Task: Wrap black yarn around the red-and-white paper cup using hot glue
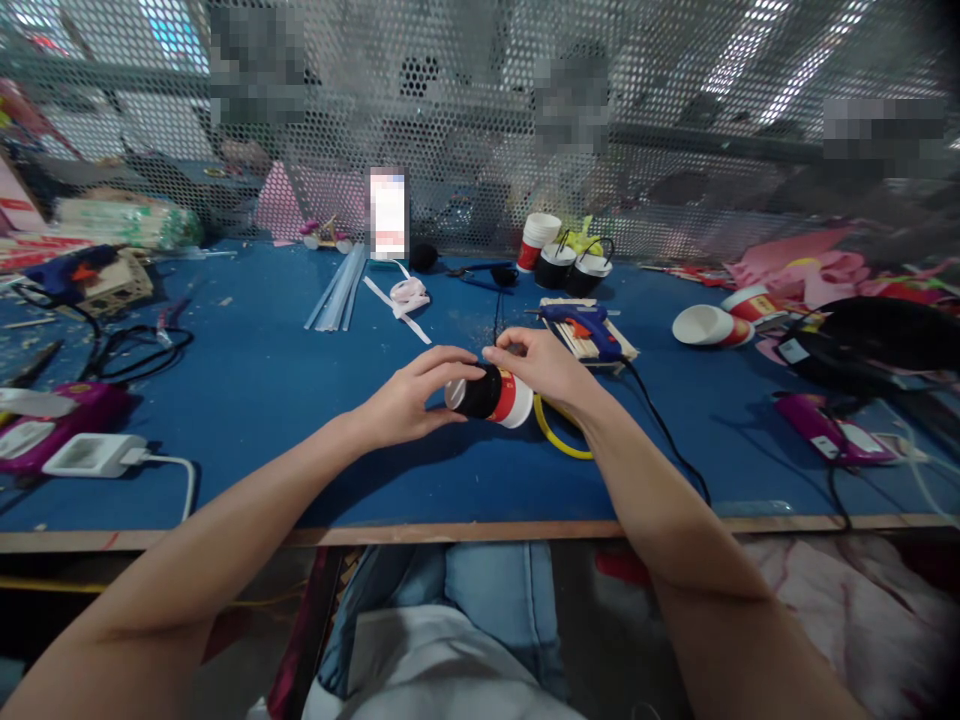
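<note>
A paper cup (513, 398), red and white with a black band round it, lies on its side above the blue table, its base end to the left. My left hand (411, 398) grips the cup's black end, fingers on top and thumb below. At the cup's upper side, my right hand (536, 362) pinches a thin black cord (498, 318) that rises from the band. Just right of the cup, partly under my right wrist, is a yellow ring (556, 436).
A blue glue gun (589, 326) rests on a wooden stand behind my right wrist, its cable running to the front edge. Farther back stand cups (555, 268). White ribbon (409, 297) and clear strips (337, 292) lie back left. Purple power strips (832, 430) sit at both sides.
</note>
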The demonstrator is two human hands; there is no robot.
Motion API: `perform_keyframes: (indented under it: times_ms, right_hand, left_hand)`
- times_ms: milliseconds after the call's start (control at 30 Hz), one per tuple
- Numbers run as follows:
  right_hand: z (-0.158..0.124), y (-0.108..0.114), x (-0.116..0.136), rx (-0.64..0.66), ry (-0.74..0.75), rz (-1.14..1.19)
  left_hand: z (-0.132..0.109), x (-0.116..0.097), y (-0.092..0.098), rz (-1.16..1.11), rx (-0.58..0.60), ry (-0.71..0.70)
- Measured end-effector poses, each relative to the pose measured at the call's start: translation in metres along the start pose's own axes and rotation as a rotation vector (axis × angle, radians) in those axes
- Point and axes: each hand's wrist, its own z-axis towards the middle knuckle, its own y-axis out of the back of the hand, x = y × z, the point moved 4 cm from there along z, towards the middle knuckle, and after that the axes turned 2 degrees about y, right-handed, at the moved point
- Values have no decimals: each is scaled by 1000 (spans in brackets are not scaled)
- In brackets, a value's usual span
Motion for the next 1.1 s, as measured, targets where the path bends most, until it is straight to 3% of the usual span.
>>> perform_keyframes:
  times_ms: [267,400,467,633,733,933,1100]
  right_hand:
    - [2,-3,-7,17,5,89]
    - [3,-4,-7,-87,-37,186]
    - [2,-4,-4,-157,-31,157]
    - [-1,-9,-1,-307,-6,52]
    - [-2,-15,-2,-327,39,11]
    - [-5,-13,5,-341,175,-143]
    - [-5,-7,12,-312,274,-83]
  left_hand:
    - [-1,0,-1,52,-2,-28]
    - [-1,4,-2,64,-5,15]
    - [-2,8,-4,24,-12,94]
    - [-7,26,-15,-345,48,484]
    - [-9,29,-17,-461,26,582]
    - [-8,29,-17,-472,3,575]
    - [-7,28,-15,-354,46,537]
